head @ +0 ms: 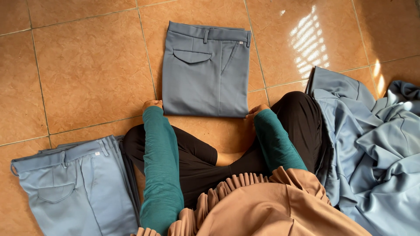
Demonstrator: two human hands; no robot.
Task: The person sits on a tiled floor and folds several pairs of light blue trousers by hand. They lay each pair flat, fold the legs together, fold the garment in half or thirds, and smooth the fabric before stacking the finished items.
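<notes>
A folded pair of grey-blue trousers (204, 70) lies flat on the tiled floor (87, 65) in front of me, waistband away from me, a back pocket flap showing. My left hand (152, 104), in a teal sleeve, touches its near left corner. My right hand (256, 110) touches its near right corner. Both hands are mostly hidden by the sleeves and their fingers are tucked at the fabric's edge. I sit cross-legged in black trousers under a pleated tan garment.
A stack of folded light blue trousers (76, 183) lies at my left. A loose heap of grey-blue garments (372, 148) spreads at my right. Sunlight patches fall on the floor at the upper right.
</notes>
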